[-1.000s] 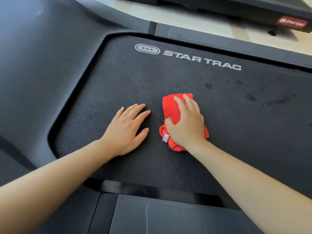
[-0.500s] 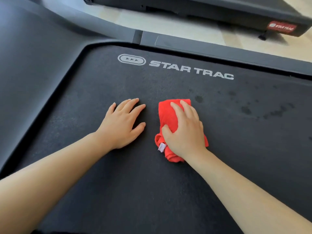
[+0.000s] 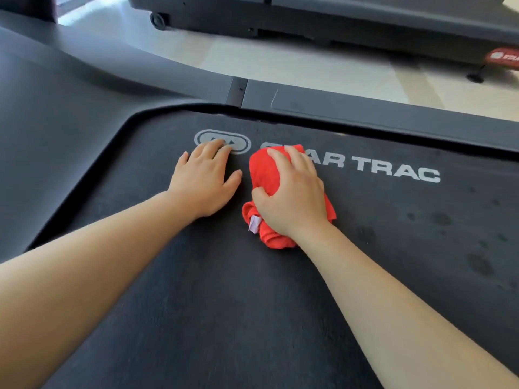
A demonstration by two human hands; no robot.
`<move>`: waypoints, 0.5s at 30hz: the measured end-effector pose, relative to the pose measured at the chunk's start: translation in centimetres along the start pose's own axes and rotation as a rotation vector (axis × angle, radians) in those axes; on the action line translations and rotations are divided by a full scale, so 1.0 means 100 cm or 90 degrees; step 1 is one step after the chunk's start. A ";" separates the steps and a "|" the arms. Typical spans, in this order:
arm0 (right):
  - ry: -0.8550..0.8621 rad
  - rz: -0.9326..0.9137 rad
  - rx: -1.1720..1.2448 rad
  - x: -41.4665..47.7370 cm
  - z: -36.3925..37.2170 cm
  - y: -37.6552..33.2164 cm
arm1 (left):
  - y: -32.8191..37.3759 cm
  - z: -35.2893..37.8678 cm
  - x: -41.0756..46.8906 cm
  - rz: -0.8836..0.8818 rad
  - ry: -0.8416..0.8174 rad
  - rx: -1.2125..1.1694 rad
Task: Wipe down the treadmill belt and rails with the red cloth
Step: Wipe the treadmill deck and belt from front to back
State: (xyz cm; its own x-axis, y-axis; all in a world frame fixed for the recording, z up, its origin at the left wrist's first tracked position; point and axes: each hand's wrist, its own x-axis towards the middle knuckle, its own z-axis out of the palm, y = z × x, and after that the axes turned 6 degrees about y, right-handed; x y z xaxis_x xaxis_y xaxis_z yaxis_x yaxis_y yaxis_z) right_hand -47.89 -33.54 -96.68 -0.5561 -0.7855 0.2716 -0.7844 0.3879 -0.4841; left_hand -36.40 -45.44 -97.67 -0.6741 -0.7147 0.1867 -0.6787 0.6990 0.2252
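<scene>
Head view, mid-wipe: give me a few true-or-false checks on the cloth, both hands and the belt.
1. The right hand grips the cloth on the belt. True.
2. The left hand holds a spray bottle. False: it lies flat on the belt and holds nothing.
3. The cloth covers the start of the white lettering. True.
4. The cloth lies on the far rail. False: it is on the belt, short of the rail.
5. Dark spots mark the belt to the right of the cloth. True.
</scene>
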 end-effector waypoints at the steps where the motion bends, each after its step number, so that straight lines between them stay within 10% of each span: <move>1: 0.001 -0.002 0.001 0.011 0.004 0.000 | -0.001 0.002 0.008 -0.006 0.010 -0.005; 15: -0.032 -0.010 -0.017 0.082 0.020 0.004 | -0.009 0.016 0.019 0.003 0.084 -0.028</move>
State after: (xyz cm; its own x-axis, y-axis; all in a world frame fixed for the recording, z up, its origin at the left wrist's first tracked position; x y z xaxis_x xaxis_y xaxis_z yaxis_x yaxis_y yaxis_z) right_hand -52.26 -40.80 -96.33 -0.5301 -0.8143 0.2366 -0.8003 0.3882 -0.4571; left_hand -37.54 -47.37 -99.04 -0.6305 -0.7108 0.3117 -0.6604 0.7023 0.2658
